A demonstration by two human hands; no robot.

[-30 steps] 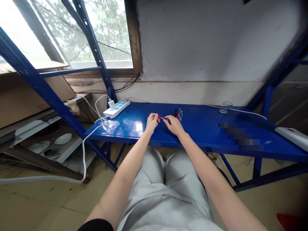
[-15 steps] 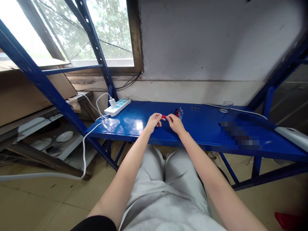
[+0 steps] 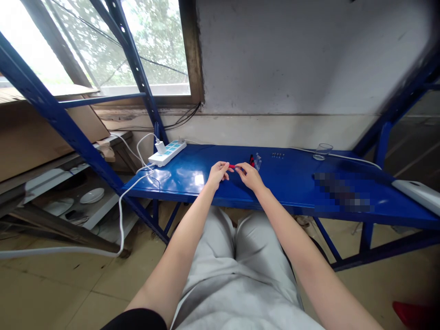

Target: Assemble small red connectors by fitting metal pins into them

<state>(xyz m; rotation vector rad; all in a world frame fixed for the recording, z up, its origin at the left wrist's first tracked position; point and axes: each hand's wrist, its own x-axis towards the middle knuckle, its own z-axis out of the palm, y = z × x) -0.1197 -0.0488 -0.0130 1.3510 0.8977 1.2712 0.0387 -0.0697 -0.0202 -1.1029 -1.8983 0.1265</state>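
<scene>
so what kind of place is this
Probably a small workshop or storeroom, though I can't tell which: there's a plain blue bench, blue posts punched with holes like storage racking, and a power strip on the bench.

Passable blue tabletop [image 3: 192, 158] between power strip [image 3: 168, 154] and left hand [image 3: 219, 174], clear pieces [image 3: 258, 161] blocking just beyond right hand [image 3: 250, 176]

1. Bare left hand [image 3: 219, 174] up front, thumb and index finger pinched, the other fingers curled loosely below!
2. Facing it, the bare right hand [image 3: 249, 175], thumb and fingertips drawn in close, pointing at its partner!
3. Bare left forearm [image 3: 180, 238] slants forward and inward, a long reach!
4. Bare right forearm [image 3: 299, 243] mirrors that angle, the hands near each other, elbows wide!
</scene>
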